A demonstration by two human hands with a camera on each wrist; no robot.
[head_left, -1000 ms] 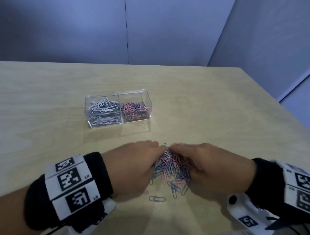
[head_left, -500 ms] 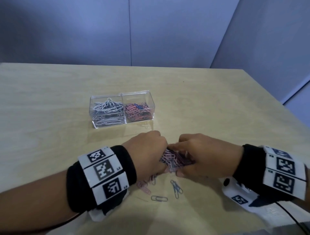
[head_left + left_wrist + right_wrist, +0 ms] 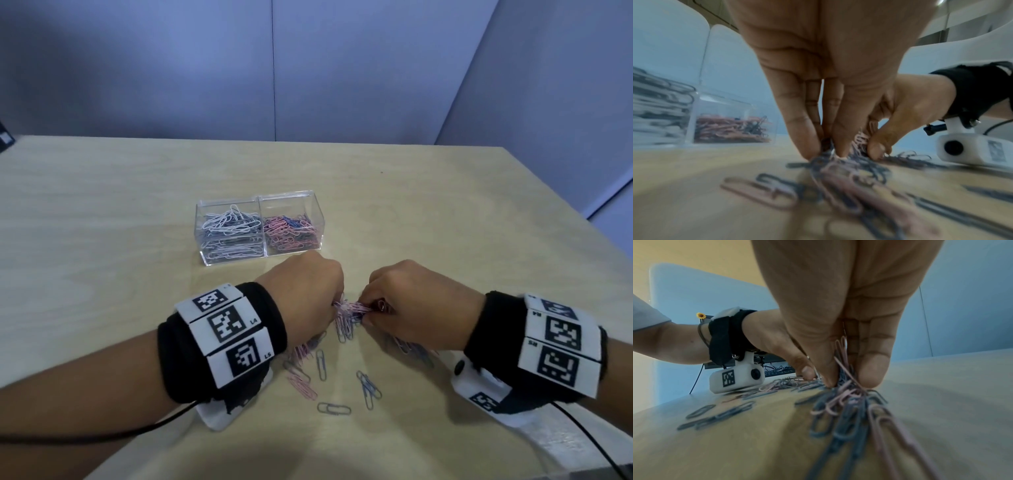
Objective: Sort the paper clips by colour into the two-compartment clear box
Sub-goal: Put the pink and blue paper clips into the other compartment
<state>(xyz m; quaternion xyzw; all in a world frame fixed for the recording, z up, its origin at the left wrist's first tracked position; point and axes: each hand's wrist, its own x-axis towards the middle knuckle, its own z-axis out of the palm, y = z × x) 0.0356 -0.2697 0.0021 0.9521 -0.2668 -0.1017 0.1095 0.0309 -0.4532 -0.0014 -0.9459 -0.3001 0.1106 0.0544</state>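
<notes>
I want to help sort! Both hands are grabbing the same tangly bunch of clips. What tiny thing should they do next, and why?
Probably tease one pink clip free. The left hand and right hand both pinch one tangled pink-and-blue bunch just above the table, so nothing can go into the clear box sorted yet.

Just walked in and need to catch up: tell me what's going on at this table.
A person is sorting paper clips by colour. Both hands, the left hand and the right hand, pinch one tangled bunch of pink and blue clips above the wooden table, with more loose clips scattered below. Behind sits the clear box: white and grey clips fill its left compartment, while the right one holds pink clips with some blue ones mixed in.
</notes>
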